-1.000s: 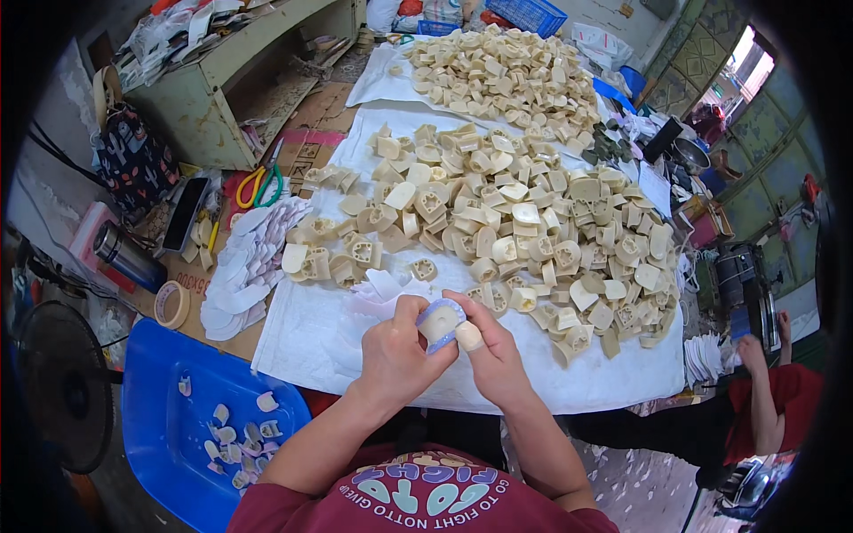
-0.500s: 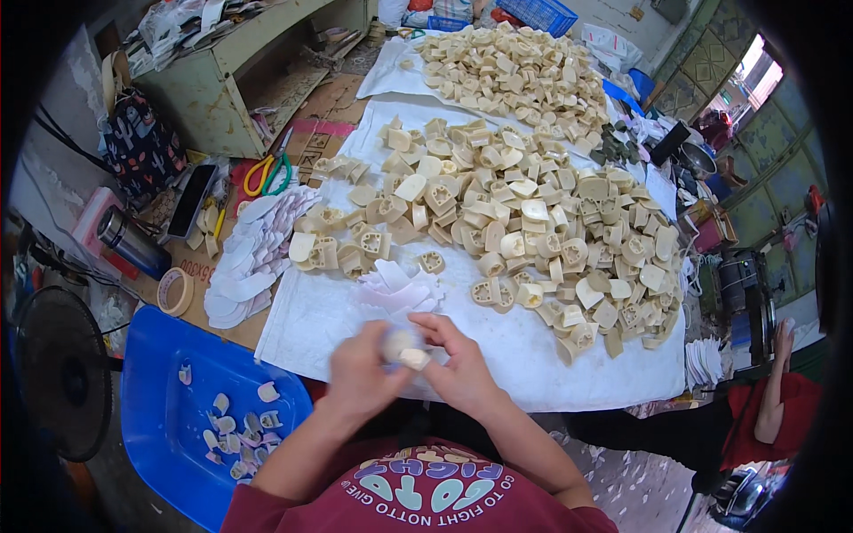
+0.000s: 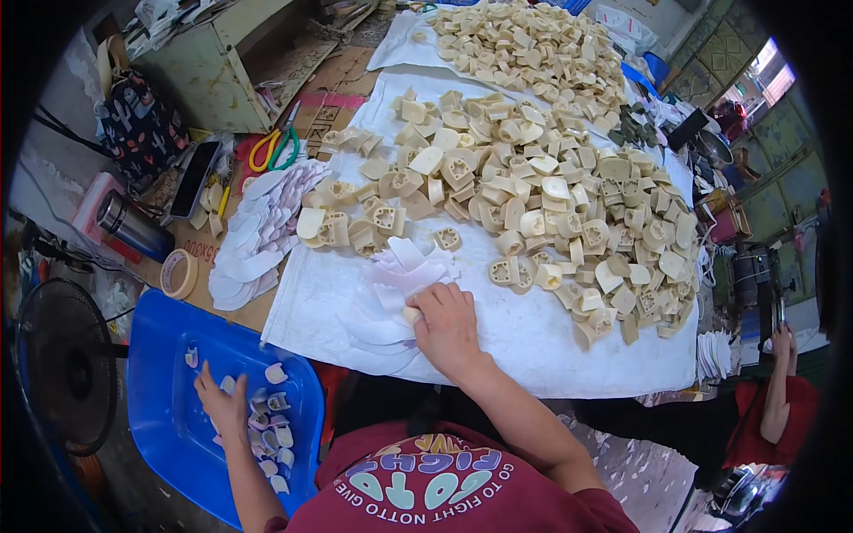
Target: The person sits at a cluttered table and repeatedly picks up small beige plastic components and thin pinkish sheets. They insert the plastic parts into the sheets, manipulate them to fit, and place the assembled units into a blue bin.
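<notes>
Left hand (image 3: 222,404) now away from the right, over the blue tub (image 3: 158,355), fingers loosely spread, right hand (image 3: 447,327) moved onto white cut pieces (image 3: 410,269), fingers curled, any pinch unclear

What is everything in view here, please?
Blocks: many, beige, on sheets
Sheets: at least two, white, under blocks
Cut pieces: many, pale, left and centre
Scissors: one, orange-green, upper left
Phone: one, black, left
Flask: one, silver-dark, left
Tape roll: one, tan, left
Fan: one, black, left
Tub: one, blue, lower left
Small pieces: many, pale, in tub
Co-worker: one, red top, right
Left hand: one, over tub
Right hand: one, at cut pieces
</notes>
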A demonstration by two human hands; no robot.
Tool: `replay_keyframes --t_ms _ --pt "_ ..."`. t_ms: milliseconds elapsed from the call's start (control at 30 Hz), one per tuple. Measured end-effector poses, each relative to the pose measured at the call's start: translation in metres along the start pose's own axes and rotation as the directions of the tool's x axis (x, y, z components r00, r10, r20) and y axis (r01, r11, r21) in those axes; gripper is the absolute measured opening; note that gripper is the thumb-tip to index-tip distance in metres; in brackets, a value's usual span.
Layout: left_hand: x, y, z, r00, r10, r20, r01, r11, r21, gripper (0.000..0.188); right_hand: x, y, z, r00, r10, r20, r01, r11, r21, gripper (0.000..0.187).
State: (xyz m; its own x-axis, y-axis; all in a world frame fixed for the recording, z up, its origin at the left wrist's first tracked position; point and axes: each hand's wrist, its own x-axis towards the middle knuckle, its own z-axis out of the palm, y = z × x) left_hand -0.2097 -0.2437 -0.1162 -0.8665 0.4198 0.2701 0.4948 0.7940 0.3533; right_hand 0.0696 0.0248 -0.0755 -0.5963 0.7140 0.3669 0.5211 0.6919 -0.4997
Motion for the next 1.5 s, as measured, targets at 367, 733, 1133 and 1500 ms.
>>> replay_keyframes --t_ms 367,733,1133,1500 --pt "-0.019 0.233 0.026 0.475 0.878 -0.054 -0.666 0.318 -0.675 0.025 -0.011 0.02 -0.016 0.981 0.184 -0.056 -0.151 0.917 0.369 0.012" --pt "-0.04 0.266 -0.008 0.651 0.755 0.074 -0.267 0.32 -0.909 0.032 -0.021 0.011 -0.071 0.973 -0.065 -0.223 0.122 0.959 0.254 0.027" --pt "-0.018 0.307 0.014 0.478 0.598 0.644 0.846 -0.116 -0.521 0.037 -0.009 0.098 -0.081 0.994 0.073 -0.086 -0.087 0.982 -0.169 0.051" --pt "-0.031 0.363 0.021 0.449 0.578 0.681 0.874 -0.127 -0.469 0.043 -0.011 -0.013 -0.118 0.998 0.04 -0.041 -0.033 0.985 0.171 0.046"
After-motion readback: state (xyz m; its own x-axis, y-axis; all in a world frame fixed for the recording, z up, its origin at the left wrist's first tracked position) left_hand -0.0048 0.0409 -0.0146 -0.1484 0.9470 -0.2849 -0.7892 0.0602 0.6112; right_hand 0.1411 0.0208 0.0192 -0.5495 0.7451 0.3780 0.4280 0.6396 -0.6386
